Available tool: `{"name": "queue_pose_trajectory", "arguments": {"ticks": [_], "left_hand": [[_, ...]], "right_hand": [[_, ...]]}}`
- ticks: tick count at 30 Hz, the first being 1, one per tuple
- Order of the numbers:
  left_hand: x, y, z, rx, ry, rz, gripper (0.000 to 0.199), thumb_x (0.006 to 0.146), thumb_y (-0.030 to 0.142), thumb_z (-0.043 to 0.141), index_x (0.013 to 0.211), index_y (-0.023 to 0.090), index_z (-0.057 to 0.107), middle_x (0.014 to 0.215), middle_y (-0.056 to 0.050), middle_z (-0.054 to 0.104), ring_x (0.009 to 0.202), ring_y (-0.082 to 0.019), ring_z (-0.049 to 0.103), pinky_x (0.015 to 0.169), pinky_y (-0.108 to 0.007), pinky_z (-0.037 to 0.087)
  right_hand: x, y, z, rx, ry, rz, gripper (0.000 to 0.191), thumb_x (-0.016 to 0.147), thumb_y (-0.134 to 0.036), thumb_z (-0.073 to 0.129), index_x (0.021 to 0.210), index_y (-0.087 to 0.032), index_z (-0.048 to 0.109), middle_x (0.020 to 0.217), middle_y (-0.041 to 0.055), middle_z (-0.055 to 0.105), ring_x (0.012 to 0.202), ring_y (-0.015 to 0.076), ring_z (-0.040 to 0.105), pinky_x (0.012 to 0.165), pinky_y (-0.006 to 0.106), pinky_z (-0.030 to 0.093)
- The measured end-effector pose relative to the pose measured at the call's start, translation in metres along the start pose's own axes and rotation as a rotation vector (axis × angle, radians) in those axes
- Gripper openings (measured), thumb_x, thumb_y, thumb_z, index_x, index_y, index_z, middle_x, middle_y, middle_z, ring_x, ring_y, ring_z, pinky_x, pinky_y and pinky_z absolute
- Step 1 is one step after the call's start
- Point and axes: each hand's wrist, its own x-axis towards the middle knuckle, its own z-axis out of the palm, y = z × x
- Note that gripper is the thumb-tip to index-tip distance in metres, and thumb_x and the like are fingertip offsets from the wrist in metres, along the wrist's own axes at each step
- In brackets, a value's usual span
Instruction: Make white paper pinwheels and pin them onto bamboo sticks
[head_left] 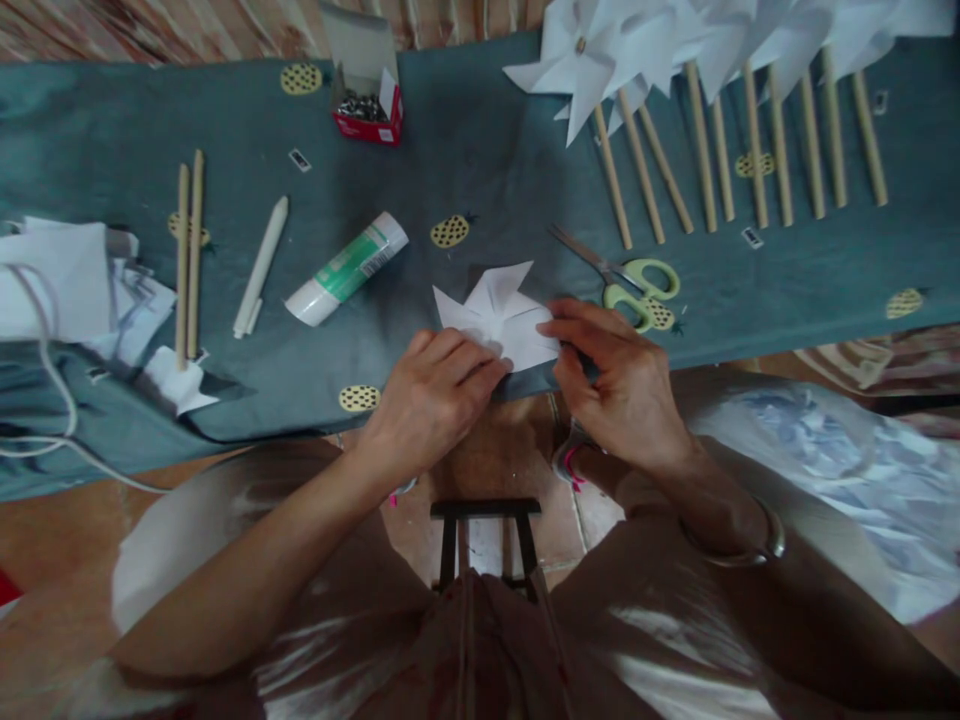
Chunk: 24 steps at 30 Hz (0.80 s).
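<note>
A white paper pinwheel with folded blades lies near the front edge of the table, without a stick. My left hand has its fingers curled together on the pinwheel's lower left part, the thumb near its centre. At the right blade, my right hand pinches the paper's edge between thumb and fingers. Just beyond the right hand are scissors with light green handles, their blades slightly apart. A white glue stick with a green label lies to the left of the pinwheel.
Finished pinwheels on wooden sticks line the back right. A red box of small metal pieces stands at the back. On the left are a white pen, two wooden sticks, paper pieces and a white cable. A plastic bag sits lower right.
</note>
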Motion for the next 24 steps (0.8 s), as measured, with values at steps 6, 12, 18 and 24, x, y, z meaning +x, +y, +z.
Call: {"name": "queue_pose_trajectory", "arguments": {"ticks": [6, 12, 18, 24], "left_hand": [[-0.0001, -0.0019, -0.0020, -0.016, 0.024, 0.010, 0.018, 0.098, 0.012, 0.052, 0.104, 0.013, 0.069, 0.092, -0.007, 0.073, 0.082, -0.020, 0.061, 0.069, -0.034, 0.040], [-0.0032, -0.0034, -0.0031, -0.061, 0.013, -0.018, 0.020, 0.098, 0.013, 0.052, 0.106, 0.014, 0.070, 0.092, -0.008, 0.072, 0.084, -0.021, 0.062, 0.072, -0.035, 0.042], [-0.0066, -0.0048, -0.0051, -0.064, -0.010, -0.034, 0.018, 0.098, 0.013, 0.052, 0.101, 0.016, 0.070, 0.090, -0.006, 0.073, 0.083, -0.020, 0.063, 0.071, -0.035, 0.043], [-0.0085, -0.0063, -0.0071, -0.070, -0.040, -0.047, 0.017, 0.098, 0.014, 0.053, 0.099, 0.017, 0.069, 0.089, -0.006, 0.073, 0.084, -0.021, 0.064, 0.072, -0.036, 0.043]], "right_hand": [[0.0009, -0.0032, -0.0057, -0.012, -0.032, -0.002, 0.034, 0.076, -0.008, 0.055, 0.103, -0.017, 0.074, 0.121, 0.0133, 0.074, 0.109, 0.0262, 0.071, 0.100, 0.045, 0.057], [0.0017, 0.0026, -0.0102, -0.011, -0.069, -0.098, 0.035, 0.078, -0.016, 0.061, 0.112, -0.016, 0.070, 0.136, 0.0168, 0.065, 0.125, 0.0317, 0.061, 0.104, 0.056, 0.052], [0.0004, 0.0045, -0.0095, 0.065, -0.105, -0.102, 0.023, 0.083, -0.015, 0.065, 0.102, -0.028, 0.070, 0.145, 0.0070, 0.059, 0.135, 0.0251, 0.054, 0.111, 0.051, 0.048], [0.0012, 0.0011, -0.0079, 0.104, -0.135, -0.087, 0.009, 0.088, -0.021, 0.066, 0.089, -0.027, 0.072, 0.142, 0.0036, 0.061, 0.133, 0.0260, 0.055, 0.111, 0.052, 0.048]]}}
